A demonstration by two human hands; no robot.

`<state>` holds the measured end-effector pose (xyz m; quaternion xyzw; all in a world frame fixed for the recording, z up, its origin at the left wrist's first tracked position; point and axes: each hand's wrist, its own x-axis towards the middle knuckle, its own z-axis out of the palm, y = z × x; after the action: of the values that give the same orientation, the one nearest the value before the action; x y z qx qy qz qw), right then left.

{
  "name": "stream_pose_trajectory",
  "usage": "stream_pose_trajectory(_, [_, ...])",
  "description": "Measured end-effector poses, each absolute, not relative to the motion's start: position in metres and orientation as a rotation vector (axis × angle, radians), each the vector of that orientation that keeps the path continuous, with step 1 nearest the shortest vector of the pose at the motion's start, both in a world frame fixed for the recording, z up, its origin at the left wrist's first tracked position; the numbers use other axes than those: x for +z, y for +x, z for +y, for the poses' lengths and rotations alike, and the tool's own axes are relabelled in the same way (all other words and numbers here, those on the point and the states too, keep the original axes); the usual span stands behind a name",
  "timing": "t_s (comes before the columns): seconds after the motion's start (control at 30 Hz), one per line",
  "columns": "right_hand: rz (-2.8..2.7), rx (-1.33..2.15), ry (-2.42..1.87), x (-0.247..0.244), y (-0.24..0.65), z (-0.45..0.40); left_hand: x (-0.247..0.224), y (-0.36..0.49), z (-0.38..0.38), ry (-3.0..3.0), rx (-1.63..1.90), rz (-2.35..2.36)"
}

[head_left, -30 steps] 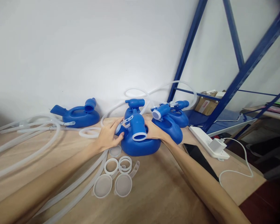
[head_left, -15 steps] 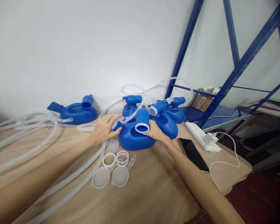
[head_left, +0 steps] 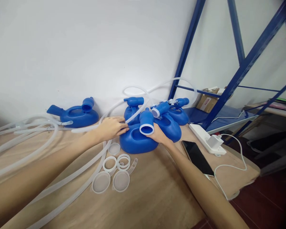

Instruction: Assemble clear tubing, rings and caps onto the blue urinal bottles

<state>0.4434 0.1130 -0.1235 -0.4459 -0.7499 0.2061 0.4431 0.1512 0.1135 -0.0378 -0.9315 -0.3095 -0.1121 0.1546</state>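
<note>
Two bare hands are set upon a blue, rounded plastic bottle [head_left: 138,146], which is stood near the middle of the table. The fingers of the left hand [head_left: 111,128] are bent and kept close together over the bottle's left end; whether anything is pinched beneath them cannot be told. By the right hand [head_left: 157,135] the bottle is gripped at its right side, the thumb laid in front near the blue bent spout [head_left: 146,118], the other fingers hidden behind. Both forearms are stretched forward, and the spout's white-rimmed mouth is turned toward the viewer.

Open room is found on the brown-covered tabletop [head_left: 154,187] between the forearms; the surface is bounded by a wall [head_left: 97,47] behind and by an edge at the right. Nearer the viewer, three round translucent lids [head_left: 101,182] and several white rings [head_left: 103,164] are laid out. The way leftward is crossed by long translucent hoses [head_left: 71,175]. The space behind and to the right is crowded by more blue bottles [head_left: 170,127]. Beyond the right forearm, a black phone [head_left: 197,157] and a white power strip [head_left: 201,135] are placed.
</note>
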Motion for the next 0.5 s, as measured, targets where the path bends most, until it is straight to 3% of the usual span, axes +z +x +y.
stream_pose_trajectory(0.5, [-1.853, 0.510, -1.084, -0.122, 0.441, 0.110, -0.042, 0.167, 0.110, -2.576, -0.353, -1.068])
